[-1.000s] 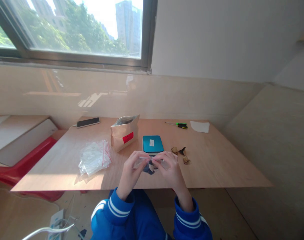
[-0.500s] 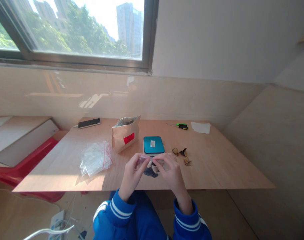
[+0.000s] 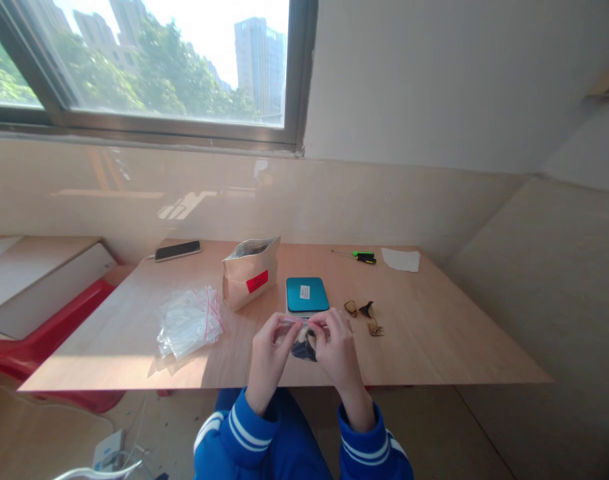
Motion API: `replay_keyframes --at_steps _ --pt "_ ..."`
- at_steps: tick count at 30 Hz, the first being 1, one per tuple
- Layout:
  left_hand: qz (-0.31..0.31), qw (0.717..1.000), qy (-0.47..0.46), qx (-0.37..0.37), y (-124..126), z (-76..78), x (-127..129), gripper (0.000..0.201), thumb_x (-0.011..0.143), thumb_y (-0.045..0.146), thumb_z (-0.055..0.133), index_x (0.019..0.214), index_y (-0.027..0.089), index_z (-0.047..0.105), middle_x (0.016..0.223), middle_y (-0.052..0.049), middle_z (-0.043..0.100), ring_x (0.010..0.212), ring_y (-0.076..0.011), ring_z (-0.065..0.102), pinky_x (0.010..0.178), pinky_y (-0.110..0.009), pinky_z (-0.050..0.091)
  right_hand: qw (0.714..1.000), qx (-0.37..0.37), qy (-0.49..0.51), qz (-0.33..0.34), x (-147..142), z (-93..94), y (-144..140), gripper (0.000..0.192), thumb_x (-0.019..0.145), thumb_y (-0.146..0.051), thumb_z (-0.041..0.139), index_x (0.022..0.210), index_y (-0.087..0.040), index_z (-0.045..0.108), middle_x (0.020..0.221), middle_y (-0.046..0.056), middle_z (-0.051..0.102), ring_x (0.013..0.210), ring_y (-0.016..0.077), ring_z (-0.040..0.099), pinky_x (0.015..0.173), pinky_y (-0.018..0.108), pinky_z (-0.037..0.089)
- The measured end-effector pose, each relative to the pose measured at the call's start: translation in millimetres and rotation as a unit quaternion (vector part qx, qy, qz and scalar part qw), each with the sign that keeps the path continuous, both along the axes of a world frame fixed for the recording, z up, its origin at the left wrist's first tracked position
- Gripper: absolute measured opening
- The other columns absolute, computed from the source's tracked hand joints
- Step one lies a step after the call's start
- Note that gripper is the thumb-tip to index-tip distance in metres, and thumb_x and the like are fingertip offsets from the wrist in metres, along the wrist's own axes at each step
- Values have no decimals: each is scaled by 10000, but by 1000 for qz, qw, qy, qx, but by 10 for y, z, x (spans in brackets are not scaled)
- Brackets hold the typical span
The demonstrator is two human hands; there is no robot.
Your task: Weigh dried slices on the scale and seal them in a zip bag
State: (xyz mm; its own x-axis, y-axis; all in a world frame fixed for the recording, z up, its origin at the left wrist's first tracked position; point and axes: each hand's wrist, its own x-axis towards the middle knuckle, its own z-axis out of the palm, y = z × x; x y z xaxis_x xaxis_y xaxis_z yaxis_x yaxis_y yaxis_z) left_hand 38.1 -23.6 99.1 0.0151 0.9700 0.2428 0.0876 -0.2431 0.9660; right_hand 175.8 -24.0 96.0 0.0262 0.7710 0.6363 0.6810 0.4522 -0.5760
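Observation:
A small clear zip bag with dark and pale pieces inside hangs between my hands near the table's front edge. My left hand pinches the top edge of the bag at its left part. Close beside it, my right hand pinches the same edge between thumb and fingers. Just beyond the hands lies a flat scale with a teal top and a white label. To the right of it are several dried brown and black pieces.
An upright kraft pouch with a red label stands open at the top, left of the scale. Clear zip bags lie piled at left. Farther back are a phone, screwdrivers and white paper. A red stool stands left.
My right hand has shifted a little to the left along the bag's top edge, and its fingers are more curled. The whole view has tilted slightly.

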Motion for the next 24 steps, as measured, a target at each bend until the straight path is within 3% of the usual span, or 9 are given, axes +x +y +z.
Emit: replay_keyframes --at_steps 6,13,20,24 --pt "11 1000 6 10 11 -46 -27 201 838 384 624 845 184 646 825 -44 716 790 -180 686 716 -270 540 997 -35 -24 66 15 36 -19 90 923 -212 526 850 -223 578 830 29 648 810 197 580 757 334 419" --pt "-14 1000 19 4 -20 -95 9 151 858 335 589 825 199 645 805 -34 712 791 -185 694 679 -258 528 1000 -6 2 23 6 -150 48 235 916 -152 477 698 -226 527 718 19 594 718 185 563 649 297 426" --pt "53 999 6 8 11 -101 -61 164 855 355 593 849 199 639 844 -34 709 793 -175 689 708 -263 530 997 -54 17 54 26 -180 44 108 932 -271 549 867 -232 626 837 25 632 799 179 603 715 288 476" --pt "41 999 -8 -8 17 -116 -97 193 848 387 599 856 195 620 856 -41 719 805 -184 696 713 -274 539 1000 -12 -15 16 53 -246 51 231 931 -185 524 719 -218 609 722 16 605 737 179 579 684 294 445"
